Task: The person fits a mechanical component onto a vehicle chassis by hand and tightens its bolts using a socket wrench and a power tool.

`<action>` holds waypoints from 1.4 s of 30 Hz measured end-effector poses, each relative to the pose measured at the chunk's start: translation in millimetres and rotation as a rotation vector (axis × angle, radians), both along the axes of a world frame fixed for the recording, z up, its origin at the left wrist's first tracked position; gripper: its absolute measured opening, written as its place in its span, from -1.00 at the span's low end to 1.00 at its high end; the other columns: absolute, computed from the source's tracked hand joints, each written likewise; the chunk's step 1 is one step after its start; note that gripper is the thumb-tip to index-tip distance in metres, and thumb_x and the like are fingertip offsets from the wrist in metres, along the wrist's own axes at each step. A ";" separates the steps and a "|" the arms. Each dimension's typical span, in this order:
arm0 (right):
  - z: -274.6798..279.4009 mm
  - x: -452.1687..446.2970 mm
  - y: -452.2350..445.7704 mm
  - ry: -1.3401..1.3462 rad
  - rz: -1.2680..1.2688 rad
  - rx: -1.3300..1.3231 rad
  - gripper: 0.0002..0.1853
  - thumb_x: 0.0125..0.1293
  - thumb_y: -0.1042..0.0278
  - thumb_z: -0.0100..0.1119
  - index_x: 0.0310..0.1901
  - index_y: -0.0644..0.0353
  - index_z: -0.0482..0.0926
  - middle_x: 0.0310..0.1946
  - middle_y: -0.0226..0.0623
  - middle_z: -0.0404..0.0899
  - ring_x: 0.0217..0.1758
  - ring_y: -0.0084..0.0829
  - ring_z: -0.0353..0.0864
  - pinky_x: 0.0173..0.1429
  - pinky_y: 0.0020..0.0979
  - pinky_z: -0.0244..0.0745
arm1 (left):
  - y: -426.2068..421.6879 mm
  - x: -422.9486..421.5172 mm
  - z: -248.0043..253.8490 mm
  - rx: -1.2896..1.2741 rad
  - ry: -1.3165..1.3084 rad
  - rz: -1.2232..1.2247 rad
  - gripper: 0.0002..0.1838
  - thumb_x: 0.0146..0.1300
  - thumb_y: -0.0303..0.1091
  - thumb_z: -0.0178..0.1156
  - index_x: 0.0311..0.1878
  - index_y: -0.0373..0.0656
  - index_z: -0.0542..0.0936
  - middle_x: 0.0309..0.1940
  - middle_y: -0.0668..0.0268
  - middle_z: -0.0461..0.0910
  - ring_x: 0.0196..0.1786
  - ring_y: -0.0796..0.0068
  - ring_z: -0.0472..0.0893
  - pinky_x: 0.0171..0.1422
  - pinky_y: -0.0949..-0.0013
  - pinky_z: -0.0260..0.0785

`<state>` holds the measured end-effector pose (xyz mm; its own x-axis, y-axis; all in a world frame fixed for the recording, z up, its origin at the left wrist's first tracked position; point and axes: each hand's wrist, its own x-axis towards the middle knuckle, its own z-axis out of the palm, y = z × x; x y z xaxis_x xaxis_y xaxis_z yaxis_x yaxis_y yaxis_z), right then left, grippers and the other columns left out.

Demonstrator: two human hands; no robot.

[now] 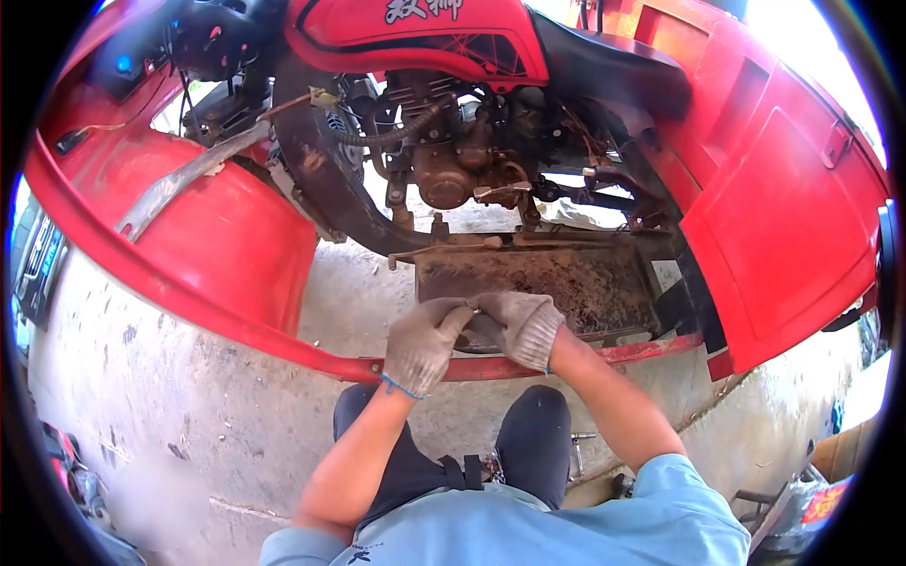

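Both my hands wear off-white knit work gloves and meet in front of me, fingers pinched together. My left hand [423, 345] is closed, its thumb and fingertips against a tiny dark piece [475, 309] between the hands. My right hand [525, 326] is closed at the same spot from the other side. The piece is too small to name. Just beyond and below them lies a rusty, dirt-covered footboard [566, 283]. A red frame bar [472, 367] runs under my wrists.
A red three-wheeled motorcycle fills the view, with its fuel tank [415, 42], black seat [613, 61] and brown, grimy engine [458, 174]. A red body panel [788, 236] stands at the right. A metal tool [579, 453] lies on the concrete floor beside my knee.
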<state>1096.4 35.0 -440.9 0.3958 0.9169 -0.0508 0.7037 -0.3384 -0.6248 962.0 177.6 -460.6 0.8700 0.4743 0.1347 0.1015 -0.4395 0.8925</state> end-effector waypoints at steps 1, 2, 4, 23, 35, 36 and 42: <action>-1.6 0.3 1.0 -0.071 0.006 0.027 -0.66 0.47 0.09 0.21 0.08 0.16 0.65 -0.11 -0.03 0.72 0.02 0.04 0.68 0.09 -0.12 0.58 | 2.0 0.9 -6.5 -0.003 0.000 0.007 -0.71 0.46 -0.23 0.18 0.05 -0.18 0.73 -0.22 0.20 0.78 -0.24 0.40 0.75 -0.15 0.38 0.58; -2.8 -0.2 1.8 -0.141 0.015 0.055 -0.66 0.48 0.09 0.19 0.06 0.17 0.64 -0.11 -0.03 0.72 0.04 0.05 0.68 0.09 -0.10 0.57 | 4.7 2.0 -11.9 0.112 -0.016 -0.021 -0.69 0.48 -0.17 0.16 0.00 -0.19 0.73 -0.20 0.14 0.77 -0.17 0.24 0.74 -0.09 0.29 0.57; -1.2 -5.9 -0.3 -0.172 -0.029 0.088 -0.67 0.49 0.08 0.17 0.05 0.17 0.64 -0.11 -0.03 0.72 0.05 0.06 0.67 0.10 -0.08 0.56 | 7.3 1.3 -12.7 0.225 -0.027 -0.043 -0.65 0.49 -0.11 0.15 -0.04 -0.20 0.73 -0.18 0.09 0.76 -0.10 0.08 0.73 -0.04 0.20 0.55; 0.0 234.3 99.0 -0.724 -0.500 -0.316 -0.64 0.44 0.26 0.16 0.19 0.10 0.70 0.12 -0.01 0.71 0.17 -0.01 0.73 0.25 -0.15 0.61 | -4.9 20.2 -11.7 0.770 0.411 -0.306 -0.55 0.50 0.01 0.09 -0.21 -0.22 0.69 -0.31 0.02 0.73 -0.14 -0.01 0.74 0.01 -0.01 0.55; -30.1 319.6 159.8 -0.727 -0.626 -0.447 -0.70 0.36 0.35 0.16 0.01 0.17 0.79 0.11 -0.09 0.73 0.16 -0.02 0.75 0.18 -0.08 0.69 | 3.5 23.4 -23.3 0.616 0.297 -0.339 -0.57 0.49 -0.03 0.12 -0.23 -0.24 0.70 -0.34 -0.01 0.71 -0.16 -0.04 0.73 0.02 0.01 0.55; -29.9 325.0 159.1 -0.680 -0.660 -0.442 -0.70 0.36 0.35 0.15 0.01 0.16 0.79 0.11 -0.08 0.73 0.16 -0.03 0.75 0.18 -0.08 0.69 | 3.3 24.5 -23.1 0.616 0.316 -0.328 -0.58 0.48 -0.04 0.13 -0.25 -0.24 0.70 -0.35 -0.01 0.71 -0.17 -0.05 0.73 0.01 0.00 0.55; -40.5 329.0 155.2 -0.643 -0.672 -0.421 -0.70 0.36 0.29 0.17 0.03 0.12 0.77 0.12 -0.13 0.73 0.19 -0.04 0.73 0.19 -0.08 0.67 | 1.7 23.2 -17.6 0.607 0.311 -0.308 -0.58 0.47 -0.04 0.15 -0.26 -0.25 0.70 -0.36 -0.01 0.72 -0.21 -0.07 0.73 -0.03 -0.03 0.56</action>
<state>1425.3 190.2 -481.5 0.8880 0.4519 0.0858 0.4475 -0.8919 0.0660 985.2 179.3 -478.2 0.9921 0.1238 0.0214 0.1023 -0.8949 0.4343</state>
